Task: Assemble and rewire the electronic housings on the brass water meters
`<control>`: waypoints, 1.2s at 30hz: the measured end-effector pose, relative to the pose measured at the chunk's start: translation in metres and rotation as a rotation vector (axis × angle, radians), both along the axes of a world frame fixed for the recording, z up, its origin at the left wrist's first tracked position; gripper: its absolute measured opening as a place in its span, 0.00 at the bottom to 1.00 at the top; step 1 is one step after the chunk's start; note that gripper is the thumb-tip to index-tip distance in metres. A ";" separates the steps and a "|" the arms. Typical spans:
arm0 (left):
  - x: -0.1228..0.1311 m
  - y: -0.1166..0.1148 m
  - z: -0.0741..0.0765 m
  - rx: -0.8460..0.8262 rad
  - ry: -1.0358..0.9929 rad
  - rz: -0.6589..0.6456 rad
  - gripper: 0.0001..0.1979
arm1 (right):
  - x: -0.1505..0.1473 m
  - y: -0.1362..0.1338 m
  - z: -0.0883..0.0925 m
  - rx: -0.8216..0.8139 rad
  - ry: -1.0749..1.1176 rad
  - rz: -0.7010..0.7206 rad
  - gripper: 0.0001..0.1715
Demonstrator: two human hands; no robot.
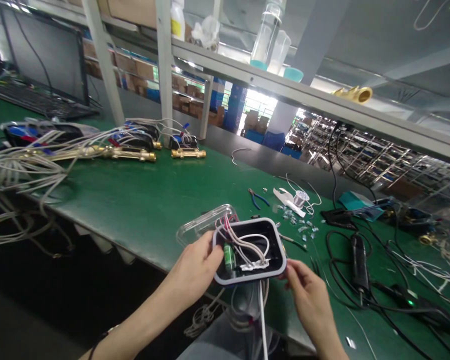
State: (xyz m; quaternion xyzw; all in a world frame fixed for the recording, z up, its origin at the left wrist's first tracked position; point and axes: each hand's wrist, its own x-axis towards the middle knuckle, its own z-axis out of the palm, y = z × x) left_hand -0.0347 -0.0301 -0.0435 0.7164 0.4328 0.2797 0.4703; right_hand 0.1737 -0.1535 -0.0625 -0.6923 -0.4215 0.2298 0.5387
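My left hand is closed on the left side of an open, rounded black electronics housing with a grey rim, its thumb over the edge. Inside are a green cylindrical battery, several pale wires and a patch of white material at the wires' ends. The housing is tilted toward me above the table edge, and a white cable hangs below it. My right hand is at the lower right corner, fingers pinched together; what lies between them is hidden. Behind the housing sits a clear plastic cover.
Blue-handled pliers, a solder wire spool and small clear scraps lie beyond the housing. A black handheld tool and tangled black cables occupy the right. Brass fittings with bundled wires fill the left. A shelf beam crosses above.
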 end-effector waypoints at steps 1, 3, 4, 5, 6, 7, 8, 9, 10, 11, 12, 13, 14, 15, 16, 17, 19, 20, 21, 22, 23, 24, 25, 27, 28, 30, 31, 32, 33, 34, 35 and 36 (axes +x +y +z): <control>-0.001 -0.001 0.003 0.032 0.044 0.005 0.13 | 0.004 -0.002 0.007 0.033 -0.109 -0.084 0.21; -0.001 -0.006 0.008 0.080 0.114 0.013 0.15 | 0.006 -0.002 0.024 0.133 -0.398 -0.170 0.15; 0.001 -0.007 0.010 0.096 0.144 0.015 0.16 | 0.005 0.001 0.032 0.184 -0.537 -0.136 0.12; 0.002 -0.009 0.012 0.106 0.172 0.011 0.16 | 0.002 0.005 0.040 0.219 -0.652 -0.055 0.09; 0.005 -0.010 0.013 0.115 0.197 0.005 0.17 | -0.001 0.010 0.045 0.229 -0.748 0.043 0.08; 0.007 -0.011 0.014 0.123 0.221 0.000 0.16 | -0.005 0.016 0.049 0.208 -0.827 0.140 0.08; 0.009 -0.011 0.015 0.130 0.242 -0.005 0.16 | -0.009 0.021 0.051 0.161 -0.889 0.219 0.08; 0.011 -0.010 0.015 0.137 0.258 -0.009 0.16 | -0.013 0.026 0.052 0.098 -0.937 0.270 0.07; 0.013 -0.010 0.014 0.145 0.268 -0.007 0.15 | -0.016 0.031 0.052 0.030 -0.974 0.299 0.05; 0.014 -0.009 0.014 0.153 0.275 0.000 0.15 | -0.019 0.034 0.052 -0.032 -1.002 0.313 0.03; 0.015 -0.008 0.013 0.160 0.280 0.007 0.15 | -0.023 0.036 0.051 -0.082 -1.025 0.317 0.03; 0.016 -0.008 0.012 0.168 0.286 0.011 0.15 | -0.026 0.037 0.051 -0.123 -1.045 0.312 0.05; 0.016 -0.008 0.011 0.178 0.293 0.014 0.15 | -0.029 0.038 0.051 -0.154 -1.066 0.305 0.07; 0.017 -0.008 0.010 0.188 0.303 0.018 0.14 | -0.032 0.038 0.052 -0.180 -1.092 0.293 0.08; 0.017 -0.009 0.010 0.199 0.322 0.024 0.14 | -0.034 0.039 0.052 -0.206 -1.122 0.279 0.07; 0.017 -0.010 0.009 0.211 0.343 0.039 0.14 | -0.036 0.039 0.053 -0.229 -1.152 0.261 0.06; 0.016 -0.013 0.008 0.277 0.361 0.114 0.13 | -0.039 0.040 0.052 -0.256 -1.189 0.234 0.03; 0.015 -0.014 0.008 0.345 0.346 0.154 0.12 | -0.039 0.041 0.051 -0.251 -1.187 0.228 0.02; 0.015 -0.015 0.008 0.434 0.316 0.175 0.10 | -0.038 0.041 0.049 -0.231 -1.171 0.225 0.03; 0.014 -0.016 0.008 0.532 0.278 0.170 0.08 | -0.036 0.041 0.047 -0.199 -1.146 0.226 0.03; 0.014 -0.016 0.009 0.625 0.244 0.142 0.06 | -0.035 0.040 0.044 -0.159 -1.118 0.230 0.04; 0.014 -0.016 0.010 0.701 0.229 0.095 0.05 | -0.033 0.040 0.042 -0.119 -1.093 0.233 0.04; 0.014 -0.016 0.012 0.751 0.243 0.044 0.05 | -0.031 0.039 0.039 -0.082 -1.072 0.235 0.04; 0.017 -0.016 0.018 0.795 0.346 -0.036 0.05 | -0.029 0.037 0.035 -0.027 -1.037 0.240 0.04; 0.019 -0.016 0.021 0.802 0.416 -0.065 0.06 | -0.028 0.036 0.034 -0.007 -1.022 0.242 0.04; 0.023 -0.016 0.027 0.811 0.542 -0.121 0.07 | -0.027 0.035 0.032 0.019 -0.999 0.244 0.04; 0.025 -0.015 0.030 0.822 0.578 -0.143 0.07 | -0.027 0.035 0.031 0.025 -0.991 0.244 0.03; 0.027 -0.014 0.031 0.840 0.595 -0.162 0.07 | -0.027 0.034 0.031 0.027 -0.984 0.244 0.03; 0.027 -0.013 0.033 0.864 0.595 -0.179 0.07 | -0.027 0.034 0.031 0.027 -0.977 0.247 0.03; 0.027 -0.012 0.034 0.887 0.585 -0.191 0.07 | -0.027 0.035 0.030 0.024 -0.968 0.253 0.03; 0.025 -0.011 0.035 0.905 0.566 -0.197 0.06 | -0.026 0.035 0.030 0.020 -0.954 0.261 0.03; 0.022 -0.010 0.036 0.919 0.539 -0.192 0.06 | -0.025 0.035 0.030 0.018 -0.934 0.272 0.03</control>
